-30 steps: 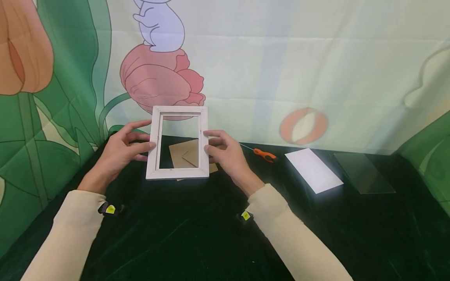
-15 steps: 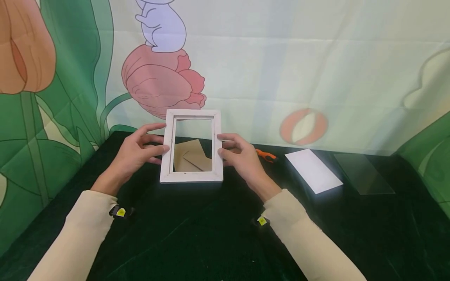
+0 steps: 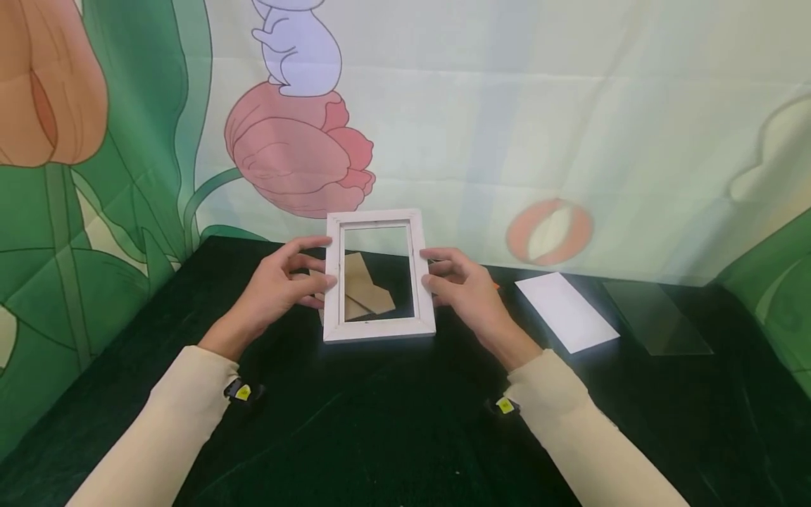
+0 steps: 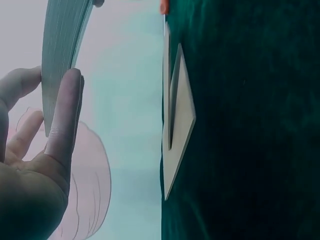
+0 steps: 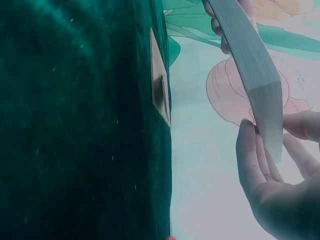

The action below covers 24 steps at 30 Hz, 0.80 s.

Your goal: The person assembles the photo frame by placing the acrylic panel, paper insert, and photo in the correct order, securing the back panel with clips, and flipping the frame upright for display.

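A white picture frame (image 3: 380, 329) with an open middle is held raised over the dark green cloth, tilted upright. My left hand (image 3: 269, 296) pinches its left side, thumb in front and fingers behind. On the opposite side my right hand (image 3: 472, 296) grips it the same way. Both wrist views show the frame edge-on, between thumb and fingers of the left hand (image 4: 40, 170) and of the right hand (image 5: 280, 195). Through the opening shows a brown backing board (image 3: 374, 299) with a flap standing out from it; the frame and left fingers partly cover it.
To the right lie a white rectangular card (image 3: 567, 312) and a clear sheet (image 3: 659, 317). A bit of an orange handle (image 3: 496, 286) shows behind my right hand. A printed curtain (image 3: 443, 141) hangs along the back of the cloth-covered table (image 3: 380, 436).
Both hands have carried the frame to the right and slightly lower in the head view. The right hand now covers most of the orange-handled tool. Card and clear sheet stay put.
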### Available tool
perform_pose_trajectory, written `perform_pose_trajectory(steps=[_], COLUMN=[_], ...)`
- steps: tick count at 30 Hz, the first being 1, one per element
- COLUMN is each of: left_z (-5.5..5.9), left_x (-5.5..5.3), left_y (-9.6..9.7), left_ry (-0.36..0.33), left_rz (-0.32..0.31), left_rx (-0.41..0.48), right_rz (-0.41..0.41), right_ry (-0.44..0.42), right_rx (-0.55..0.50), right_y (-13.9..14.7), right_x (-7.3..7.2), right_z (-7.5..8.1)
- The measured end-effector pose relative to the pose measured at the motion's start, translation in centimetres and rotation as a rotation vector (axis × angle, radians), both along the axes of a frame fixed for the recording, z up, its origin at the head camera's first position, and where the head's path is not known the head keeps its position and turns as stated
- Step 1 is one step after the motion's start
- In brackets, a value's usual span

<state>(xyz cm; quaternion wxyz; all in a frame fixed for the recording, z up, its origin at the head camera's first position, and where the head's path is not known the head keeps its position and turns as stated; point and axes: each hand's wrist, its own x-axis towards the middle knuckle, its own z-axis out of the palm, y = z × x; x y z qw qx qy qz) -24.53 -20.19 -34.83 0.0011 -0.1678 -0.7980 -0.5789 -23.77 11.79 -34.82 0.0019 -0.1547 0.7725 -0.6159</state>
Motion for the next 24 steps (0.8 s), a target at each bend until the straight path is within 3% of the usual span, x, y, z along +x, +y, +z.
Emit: perform_pose_trajectory(steps=[7,24], left_z=[-0.8,-1.2], left_x=[0.2,0.7], left_y=[1.4,4.1], left_ry=[-0.003,-0.011], left_rz=[-0.005,-0.011], left_rx=[0.022,0.031], right_rz=[0.007,0.028], right_ry=[0.001,0.026], right_rx=[0.038,0.131], right_y=[1.5,4.3], right_x=[0.6,1.4], right_z=[-0.1,-0.4])
